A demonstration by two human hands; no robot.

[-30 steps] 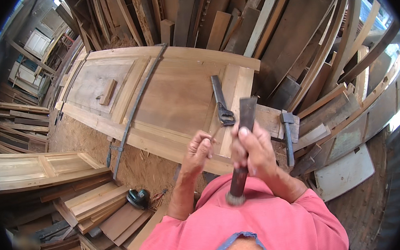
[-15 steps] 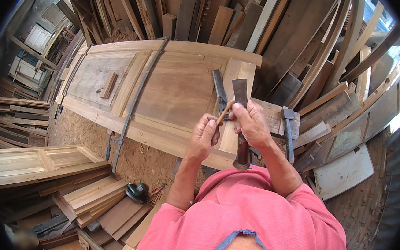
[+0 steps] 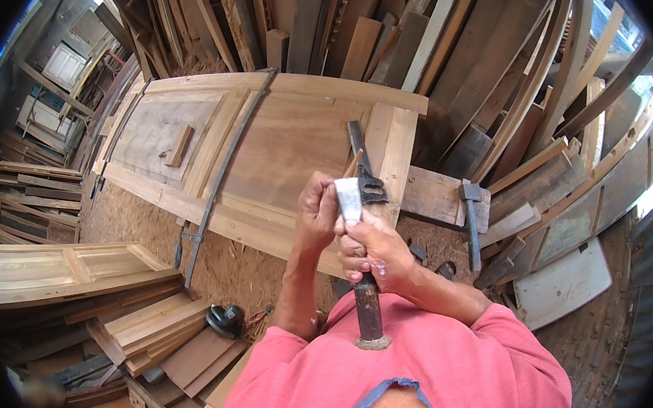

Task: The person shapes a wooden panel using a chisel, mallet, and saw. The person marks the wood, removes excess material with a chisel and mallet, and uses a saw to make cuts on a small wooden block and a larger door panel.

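Two bare hands meet around one tool at the centre of the view, held up close to the person's chest above a large wooden door panel. The tool is a wide chisel [image 3: 359, 263]: a pale, flat metal blade at the top and a dark, round handle running down toward the pink shirt [image 3: 401, 374]. The right hand [image 3: 372, 250] wraps its fingers fully around the upper handle in a closed fist. The left hand [image 3: 318, 214] sits just beside it, fingers curled against the blade's left edge with the thumb pressed near the tip; whether it grips or only touches cannot be told.

Behind the hands, the door panel [image 3: 261, 155] lies flat, its near edge running diagonally from upper left to lower right. A long dark bar clamp [image 3: 224, 174] crosses it lengthwise. A small loose wood block [image 3: 178, 145] rests on the far left part. A thin wooden stick [image 3: 353, 162] and a dark metal tool [image 3: 365, 172] lie just past the blade tip. To the right, a hammer [image 3: 471, 223] rests on scrap boards.

Sawdust-covered ground [image 3: 216, 259] lies open on the left between the door panel and stacked planks [image 3: 152, 325]. Leaning boards [image 3: 436, 34] crowd the far and right sides.
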